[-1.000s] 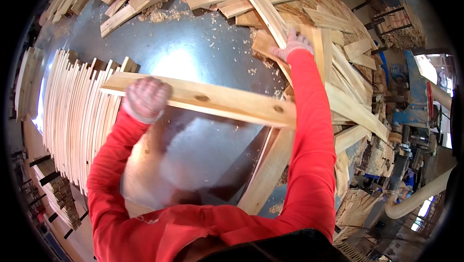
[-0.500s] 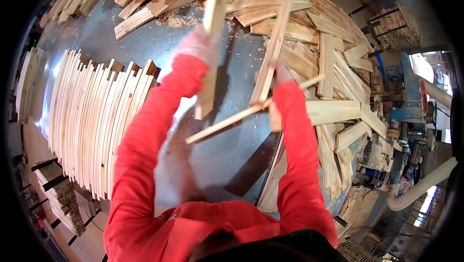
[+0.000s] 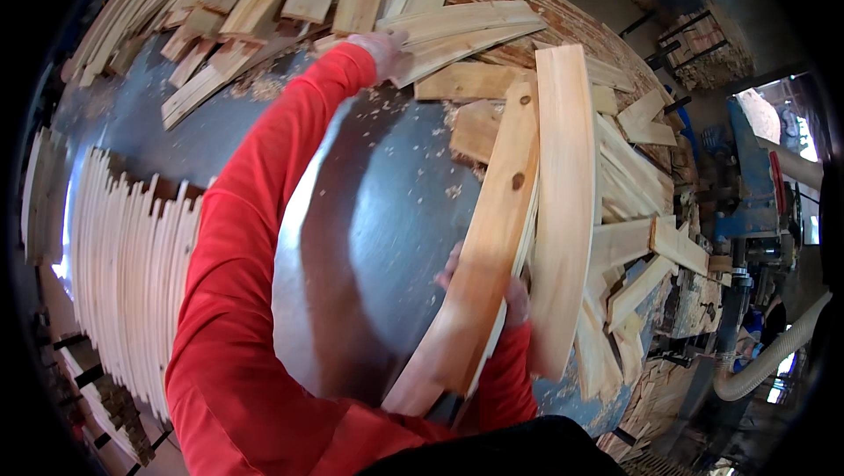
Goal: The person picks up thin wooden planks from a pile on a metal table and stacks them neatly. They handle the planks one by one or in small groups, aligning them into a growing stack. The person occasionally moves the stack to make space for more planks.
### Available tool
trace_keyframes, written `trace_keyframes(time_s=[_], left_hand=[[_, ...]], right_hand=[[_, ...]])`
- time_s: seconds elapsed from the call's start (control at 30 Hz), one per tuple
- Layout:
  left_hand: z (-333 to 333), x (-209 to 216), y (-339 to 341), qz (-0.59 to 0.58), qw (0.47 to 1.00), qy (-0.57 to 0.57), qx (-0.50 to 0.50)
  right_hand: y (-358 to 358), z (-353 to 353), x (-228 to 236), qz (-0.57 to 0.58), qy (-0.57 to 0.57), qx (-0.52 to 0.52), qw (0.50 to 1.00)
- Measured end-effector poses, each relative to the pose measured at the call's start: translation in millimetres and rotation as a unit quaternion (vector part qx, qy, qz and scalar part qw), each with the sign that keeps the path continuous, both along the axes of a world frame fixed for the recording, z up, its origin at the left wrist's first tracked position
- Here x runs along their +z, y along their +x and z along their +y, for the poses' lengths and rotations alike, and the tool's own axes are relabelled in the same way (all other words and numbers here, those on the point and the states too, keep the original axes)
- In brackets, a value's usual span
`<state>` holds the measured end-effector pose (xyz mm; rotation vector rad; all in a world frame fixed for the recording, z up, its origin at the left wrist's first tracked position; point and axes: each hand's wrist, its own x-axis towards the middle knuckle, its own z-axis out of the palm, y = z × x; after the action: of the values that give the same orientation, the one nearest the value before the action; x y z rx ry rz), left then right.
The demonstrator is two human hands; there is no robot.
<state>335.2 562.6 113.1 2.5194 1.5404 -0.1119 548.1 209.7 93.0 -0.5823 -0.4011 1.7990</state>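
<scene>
While narrow strips (image 3: 132, 274) are lying well left of my right hand (image 3: 517, 302) and a plain board (image 3: 564, 203) just right of it, my left hand (image 3: 382, 50) is sitting beside loose boards (image 3: 475, 28), its grip too blurred to tell; my right fingers are clamping a honey-coloured board (image 3: 497, 230) that's showing dark knots and partly covering them.

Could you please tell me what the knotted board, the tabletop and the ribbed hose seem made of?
Knotted board: bare wood, with dark knots and visible grain. Tabletop: probably smooth metal, given its grey sheen and bright reflections. Ribbed hose: perhaps matte plastic, judging by its pale ridges; I can't be sure.
</scene>
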Motion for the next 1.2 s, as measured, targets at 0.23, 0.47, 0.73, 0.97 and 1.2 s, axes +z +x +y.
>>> trace_keyframes(time_s=[0.23,0.47,0.73,0.97,1.2], left_hand=[[83.0,-78.5,10.9,0.173,0.972,0.137,0.076],[91.7,-5.1,62.5,0.014,0.996,-0.043,0.076],[90.1,-50.8,79.3,-0.031,0.996,-0.049,0.07],[-117.2,-13.3,-115.2,-0.142,0.948,-0.242,0.148],[-387.2,-47.9,-90.6,-0.344,0.82,-0.305,0.34]], right_hand=[[2.6,-4.8,-6.2,0.048,-0.1,-0.05,0.993],[3.1,11.8,13.5,0.073,-0.11,-0.04,0.99],[6.2,0.4,-4.6,0.083,-0.034,-0.037,0.995],[-26.0,9.0,-43.4,-0.067,-0.146,0.028,0.987],[-150.6,-56.2,18.1,-0.704,-0.015,0.407,0.582]])
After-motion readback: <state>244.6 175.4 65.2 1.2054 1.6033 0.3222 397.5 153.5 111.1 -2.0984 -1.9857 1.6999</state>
